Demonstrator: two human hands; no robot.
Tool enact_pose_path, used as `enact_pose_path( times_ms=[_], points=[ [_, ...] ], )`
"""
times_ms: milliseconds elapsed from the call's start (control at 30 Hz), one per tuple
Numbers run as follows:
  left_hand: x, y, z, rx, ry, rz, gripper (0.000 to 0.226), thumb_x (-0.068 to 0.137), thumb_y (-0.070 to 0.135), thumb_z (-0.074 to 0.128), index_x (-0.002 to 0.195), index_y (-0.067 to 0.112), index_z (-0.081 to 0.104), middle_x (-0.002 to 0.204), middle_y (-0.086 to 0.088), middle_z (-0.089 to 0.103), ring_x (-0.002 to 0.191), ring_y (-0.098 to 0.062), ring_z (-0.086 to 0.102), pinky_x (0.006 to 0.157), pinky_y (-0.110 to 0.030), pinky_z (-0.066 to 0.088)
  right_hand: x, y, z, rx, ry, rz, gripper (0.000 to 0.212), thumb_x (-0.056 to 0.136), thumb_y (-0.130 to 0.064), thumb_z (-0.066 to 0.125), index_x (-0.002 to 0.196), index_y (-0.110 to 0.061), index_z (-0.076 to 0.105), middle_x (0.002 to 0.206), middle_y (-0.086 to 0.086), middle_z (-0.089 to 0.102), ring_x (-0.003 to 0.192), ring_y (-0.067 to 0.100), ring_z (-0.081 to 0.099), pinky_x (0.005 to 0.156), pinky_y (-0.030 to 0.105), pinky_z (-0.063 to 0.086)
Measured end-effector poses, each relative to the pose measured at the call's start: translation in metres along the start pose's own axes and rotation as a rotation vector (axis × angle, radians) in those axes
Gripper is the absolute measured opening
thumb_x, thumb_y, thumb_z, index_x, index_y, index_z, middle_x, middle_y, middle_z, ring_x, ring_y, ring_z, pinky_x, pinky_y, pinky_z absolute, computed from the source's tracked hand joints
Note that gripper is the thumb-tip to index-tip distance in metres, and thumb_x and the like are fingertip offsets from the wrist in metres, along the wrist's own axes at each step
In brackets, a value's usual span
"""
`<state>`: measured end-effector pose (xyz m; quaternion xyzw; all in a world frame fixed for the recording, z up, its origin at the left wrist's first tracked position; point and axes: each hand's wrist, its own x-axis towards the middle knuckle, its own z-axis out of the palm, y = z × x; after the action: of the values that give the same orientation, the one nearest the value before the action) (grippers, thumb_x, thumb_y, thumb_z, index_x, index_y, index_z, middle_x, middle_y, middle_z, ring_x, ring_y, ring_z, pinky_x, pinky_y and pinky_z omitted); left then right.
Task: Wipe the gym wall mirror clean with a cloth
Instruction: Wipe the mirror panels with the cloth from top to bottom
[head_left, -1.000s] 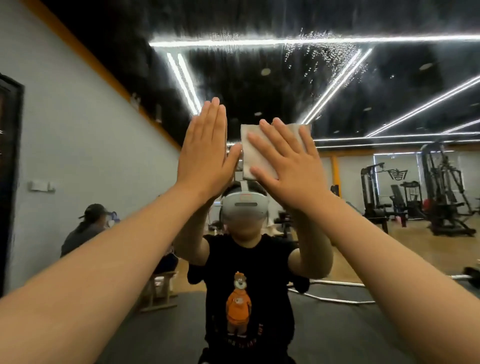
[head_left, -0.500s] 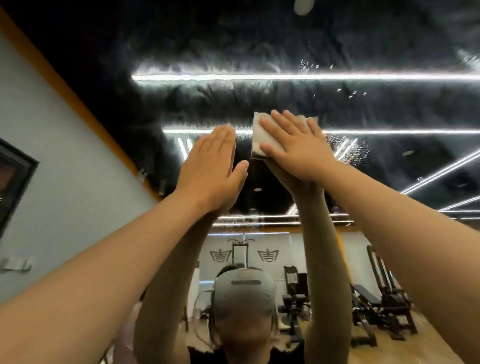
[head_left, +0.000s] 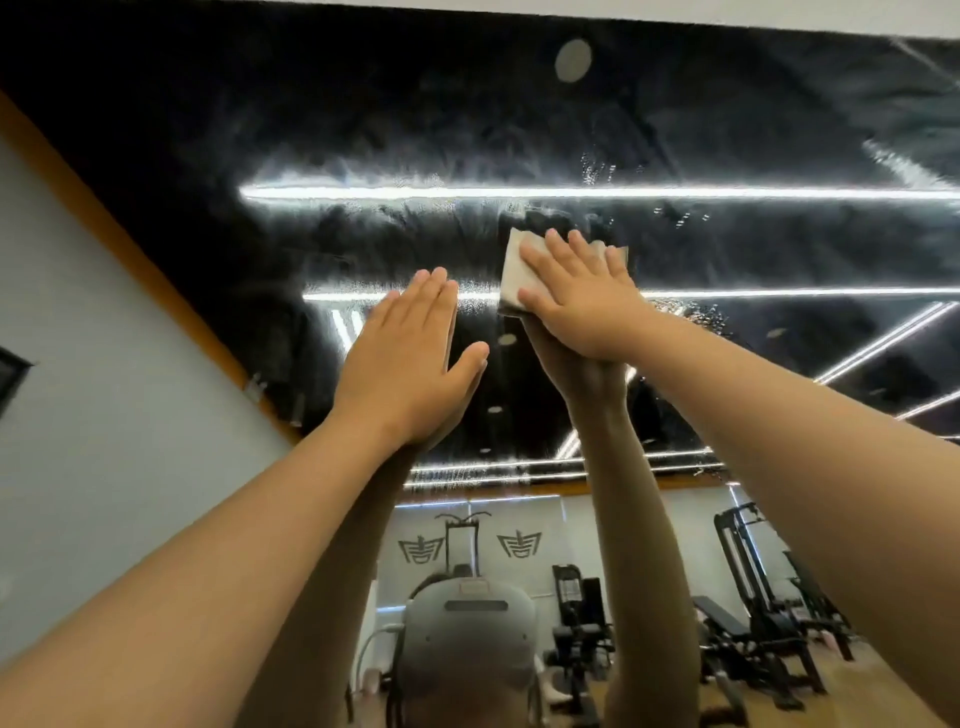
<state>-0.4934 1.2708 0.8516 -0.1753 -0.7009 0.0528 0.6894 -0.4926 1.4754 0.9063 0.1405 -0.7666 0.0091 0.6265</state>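
The wall mirror (head_left: 727, 130) fills the view and reflects a dark ceiling with bright light strips. A folded beige cloth (head_left: 517, 270) lies flat against the glass high up, right of centre. My right hand (head_left: 582, 296) presses it to the mirror with straight, spread fingers. My left hand (head_left: 410, 358) rests flat on the glass just to the left of the cloth, fingers straight and together, holding nothing. Smears and droplets show on the glass around the cloth. Both arms reach upward.
The mirror's top edge (head_left: 675, 23) runs close above my hands. A grey wall with an orange band (head_left: 130, 249) shows at the left. Gym machines (head_left: 769, 613) and my own reflection wearing a headset (head_left: 467, 634) appear low in the mirror.
Both hands have slid upward on the mirror, the right one carrying the cloth higher. The view has tilted up, so the mirror's top edge now shows.
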Motion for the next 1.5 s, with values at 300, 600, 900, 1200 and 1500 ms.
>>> enact_pose_path(
  times_ms=[300,600,900,1200,1500],
  points=[
    [-0.001,-0.002,0.002,0.010,-0.005,-0.001,0.086,0.089,0.065,0.011,0.159,0.017,0.009,0.167,0.000,0.005,0.153,-0.011,-0.001,0.125,-0.035,0.004,-0.020,-0.012,0.014,0.029,0.045,0.033,0.056,0.105,-0.050,0.018,0.157,-0.034,0.005,0.166,-0.001,-0.011,0.152,0.024,-0.017,0.118,0.059,-0.012],
    [0.000,-0.006,0.002,-0.010,-0.004,0.015,0.077,0.097,0.062,0.019,0.159,0.018,0.006,0.167,0.002,0.002,0.152,-0.010,-0.005,0.122,-0.028,-0.006,-0.017,-0.015,0.013,-0.015,0.070,0.082,0.054,0.103,-0.055,0.011,0.155,-0.044,0.004,0.165,0.010,-0.015,0.151,0.026,-0.019,0.119,0.057,-0.011],
    [0.043,-0.011,-0.018,-0.162,0.150,0.024,0.050,0.088,0.063,0.030,0.120,0.034,0.056,0.110,0.023,0.047,0.100,0.002,0.036,0.091,-0.025,0.028,0.060,0.002,0.001,-0.043,0.072,-0.032,0.055,0.100,-0.056,0.006,0.153,-0.048,-0.005,0.166,0.003,-0.013,0.151,0.020,-0.017,0.120,0.053,-0.011],
    [0.250,-0.042,-0.020,0.011,0.150,-0.030,0.075,0.095,0.054,0.018,0.157,0.012,0.020,0.165,-0.006,0.018,0.152,-0.017,0.009,0.121,-0.032,0.000,0.189,0.028,-0.031,-0.022,0.066,-0.022,0.062,0.091,-0.058,0.001,0.152,-0.050,-0.007,0.166,0.001,-0.014,0.151,0.018,-0.018,0.121,0.050,-0.013],
    [0.375,-0.100,-0.019,0.067,0.039,-0.102,0.071,0.101,0.047,0.023,0.158,0.007,0.006,0.167,-0.009,0.002,0.153,-0.018,-0.003,0.123,-0.031,-0.004,0.303,0.058,-0.058,-0.038,0.041,-0.009,0.063,0.092,-0.056,0.005,0.155,-0.046,-0.001,0.166,0.003,-0.010,0.152,0.023,-0.014,0.120,0.055,-0.010]
  ],
)
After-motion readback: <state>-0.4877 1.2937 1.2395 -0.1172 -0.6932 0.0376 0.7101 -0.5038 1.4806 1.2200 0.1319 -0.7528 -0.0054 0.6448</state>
